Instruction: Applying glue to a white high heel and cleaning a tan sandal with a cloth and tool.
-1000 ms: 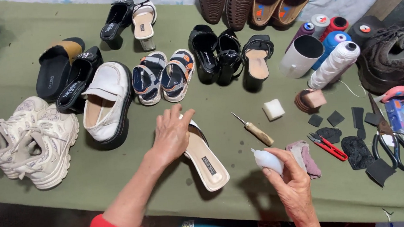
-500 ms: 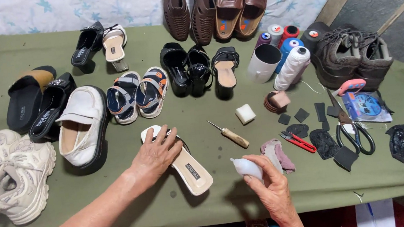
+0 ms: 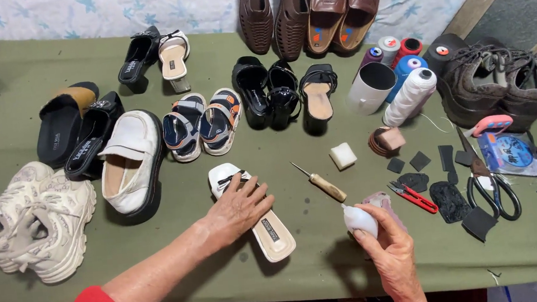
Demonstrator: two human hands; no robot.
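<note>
White flat sandal [image 3: 256,213], long axis slanting from upper left to lower right, pinned under left hand [image 3: 238,207] fingers spread flat; right hand [image 3: 387,251], just right of it, fingers closed on small white bottle [image 3: 359,219].

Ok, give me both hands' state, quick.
Left hand: open, flat on the white sandal.
Right hand: closed around a small white bottle.

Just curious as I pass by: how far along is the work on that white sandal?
Tools are laid out on the green cloth. In hand: the left hand presses the white flat sandal, while the right hand holds a small white squeeze bottle. No glue shows on the sandal, and the wooden-handled awl lies untouched.
</note>
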